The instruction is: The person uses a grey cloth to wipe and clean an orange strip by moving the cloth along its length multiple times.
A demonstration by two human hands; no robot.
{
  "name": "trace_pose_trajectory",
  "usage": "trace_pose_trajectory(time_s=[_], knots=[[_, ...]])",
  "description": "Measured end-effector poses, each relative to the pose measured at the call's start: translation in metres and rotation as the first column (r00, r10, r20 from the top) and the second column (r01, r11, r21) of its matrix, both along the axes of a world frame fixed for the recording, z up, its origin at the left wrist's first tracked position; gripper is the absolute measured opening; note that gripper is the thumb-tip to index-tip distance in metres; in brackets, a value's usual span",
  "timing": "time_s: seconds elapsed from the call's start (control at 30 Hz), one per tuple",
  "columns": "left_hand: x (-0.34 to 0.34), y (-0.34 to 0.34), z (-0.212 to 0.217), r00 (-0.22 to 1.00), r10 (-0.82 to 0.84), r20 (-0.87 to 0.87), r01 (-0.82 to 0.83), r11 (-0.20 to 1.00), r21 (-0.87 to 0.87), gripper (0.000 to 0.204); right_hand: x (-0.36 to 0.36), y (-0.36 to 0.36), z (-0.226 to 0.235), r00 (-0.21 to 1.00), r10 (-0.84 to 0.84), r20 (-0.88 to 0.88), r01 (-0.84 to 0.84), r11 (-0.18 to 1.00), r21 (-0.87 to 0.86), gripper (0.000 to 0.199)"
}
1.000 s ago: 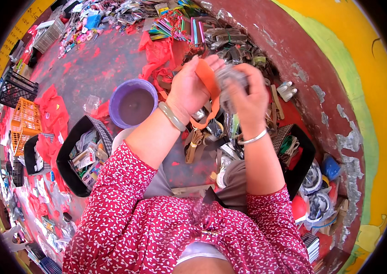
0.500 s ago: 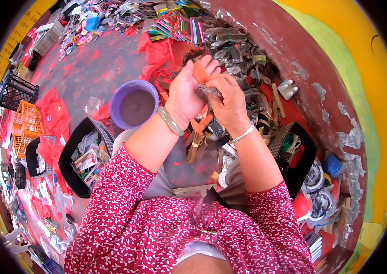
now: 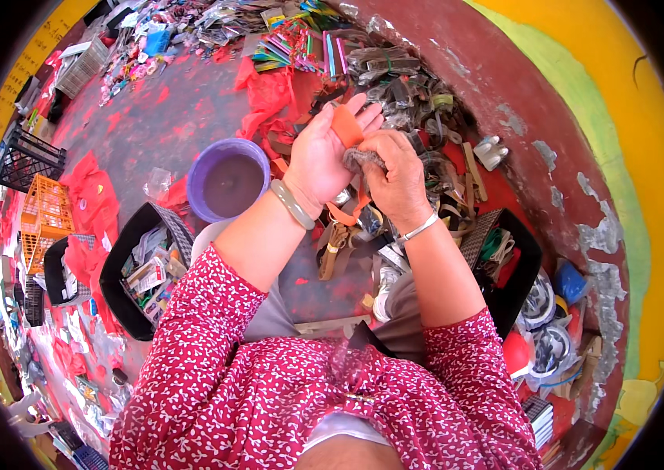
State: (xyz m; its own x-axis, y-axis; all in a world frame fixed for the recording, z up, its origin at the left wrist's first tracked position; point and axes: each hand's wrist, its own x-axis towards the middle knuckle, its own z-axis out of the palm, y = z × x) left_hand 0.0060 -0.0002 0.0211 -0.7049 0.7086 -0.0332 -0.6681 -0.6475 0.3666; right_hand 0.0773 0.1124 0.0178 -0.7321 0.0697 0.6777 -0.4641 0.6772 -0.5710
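Since a second ago the two hands have been drawn closer together and slightly lower, so that the right hand [image 3: 396, 176] is now pressed against the left hand [image 3: 330, 153] instead of standing apart from it. Nearest the body, the red patterned sleeves [image 3: 214, 368] are seen, with grey-clad knees beyond them and loose straps and buckles [image 3: 340, 243] lying on the ground between the knees. A black tray of small packets [image 3: 140, 270] is set just beside the left forearm, and a black basket [image 3: 508, 266] holding cords is set beside the right forearm; both hem in the elbows. An orange strap [image 3: 346, 125] is held upright in the left hand, gripped between palm and curled fingers, its lower end hanging below the wrists. A grey cloth wad [image 3: 361, 159] is clutched in the closed right hand and held against the strap. A pale bangle [image 3: 293, 205] is worn on the left wrist and a thin bracelet [image 3: 418, 229] on the right. A purple bowl [image 3: 226, 180] stands near the left wrist. Farther off, heaped straps and coloured goods [image 3: 308, 47] are spread toward the curved red wall [image 3: 520, 102], while open grey floor [image 3: 151, 117] is left to the far left, bordered by crates [image 3: 42, 211].
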Motion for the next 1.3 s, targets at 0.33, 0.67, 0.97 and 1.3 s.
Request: trace_pose_trajectory(time_s=[0.33, 0.67, 0.97, 1.3], knots=[[-0.009, -0.005, 0.0, 0.998, 0.015, -0.062, -0.009, 0.996, 0.092, 0.053, 0.0, 0.006, -0.008, 0.993, -0.002, 0.116, -0.006, 0.998, 0.07, 0.022], [-0.041, -0.033, 0.012, 0.999, -0.02, -0.025, 0.025, 0.967, 0.252, 0.057, 0.005, 0.032, 0.007, 0.759, 0.473, 0.447, 0.166, 0.523, -0.836, 0.026], [-0.036, -0.02, 0.007, 1.0, -0.014, -0.026, 0.017, 0.994, 0.107, 0.062, 0.003, 0.011, -0.007, 0.626, 0.681, 0.38, 0.137, 0.384, -0.913, 0.02], [-0.02, -0.005, -0.007, 0.991, 0.096, -0.098, -0.101, 0.994, -0.048, 0.052, 0.013, 0.016, 0.011, 0.683, 0.386, 0.621, 0.222, 0.7, -0.679, 0.021]])
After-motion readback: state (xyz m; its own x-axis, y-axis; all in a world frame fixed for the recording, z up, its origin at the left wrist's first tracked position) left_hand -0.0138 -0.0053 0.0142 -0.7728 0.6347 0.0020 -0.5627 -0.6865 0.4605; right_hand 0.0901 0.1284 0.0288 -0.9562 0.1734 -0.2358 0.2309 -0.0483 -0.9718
